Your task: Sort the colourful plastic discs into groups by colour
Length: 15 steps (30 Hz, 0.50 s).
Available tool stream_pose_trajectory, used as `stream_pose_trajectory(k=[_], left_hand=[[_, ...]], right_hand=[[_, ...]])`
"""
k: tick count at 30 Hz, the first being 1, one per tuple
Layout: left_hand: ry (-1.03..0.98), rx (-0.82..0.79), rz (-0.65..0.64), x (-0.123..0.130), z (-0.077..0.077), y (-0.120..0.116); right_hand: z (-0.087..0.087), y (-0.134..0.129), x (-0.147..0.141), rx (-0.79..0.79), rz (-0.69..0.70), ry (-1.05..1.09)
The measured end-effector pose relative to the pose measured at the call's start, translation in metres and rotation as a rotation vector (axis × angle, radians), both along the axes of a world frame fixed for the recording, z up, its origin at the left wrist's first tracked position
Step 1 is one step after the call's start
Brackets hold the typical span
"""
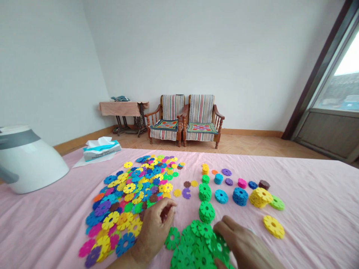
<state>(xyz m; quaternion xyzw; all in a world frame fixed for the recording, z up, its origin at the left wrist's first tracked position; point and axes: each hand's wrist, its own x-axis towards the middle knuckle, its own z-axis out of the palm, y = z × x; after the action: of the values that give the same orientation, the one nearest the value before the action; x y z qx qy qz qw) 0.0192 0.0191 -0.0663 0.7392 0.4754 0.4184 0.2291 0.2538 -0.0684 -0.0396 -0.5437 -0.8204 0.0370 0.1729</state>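
My left hand [157, 226] is closed, thumb and fingertips curled together just above the cloth; what they hold, if anything, I cannot make out. To its left spreads a large mixed pile of coloured notched plastic discs [129, 188]. At the front lies a heap of green notched discs [189, 243]. My right hand [241, 239] is at the heap's right side, its fingers and thumb bent around a tilted green disc [221, 247]; part of the grip is hidden. Just beyond the heap stand green disc stacks [206, 211], in line with a small yellow stack [205, 169].
Blue stacks [240, 196], a yellow stack [260, 197] and a loose yellow disc [273, 226] are to the right on the pink cloth [314, 209]. A white kettle [36, 160] and a tissue box [101, 149] stand left. Two wooden chairs [183, 127] are beyond the table.
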Motion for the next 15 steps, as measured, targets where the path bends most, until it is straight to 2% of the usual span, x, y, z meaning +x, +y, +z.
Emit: stream_pose_trajectory(k=[3, 5, 10, 15], left_hand=[[-0.011, -0.021, 0.0, 0.0, 0.0, 0.0], [-0.018, -0.033, 0.0, 0.0, 0.001, -0.001], [-0.016, -0.03, -0.009, 0.0, -0.001, -0.001], [-0.005, -0.021, -0.01, -0.001, -0.002, -0.002]], right_hand=[[0.025, 0.021, 0.004, -0.018, -0.112, 0.104], [0.034, 0.042, 0.005, -0.007, -0.158, 0.144], [0.03, 0.086, 0.002, 0.005, -0.172, 0.149], [0.023, 0.098, -0.003, 0.013, -0.157, 0.134]])
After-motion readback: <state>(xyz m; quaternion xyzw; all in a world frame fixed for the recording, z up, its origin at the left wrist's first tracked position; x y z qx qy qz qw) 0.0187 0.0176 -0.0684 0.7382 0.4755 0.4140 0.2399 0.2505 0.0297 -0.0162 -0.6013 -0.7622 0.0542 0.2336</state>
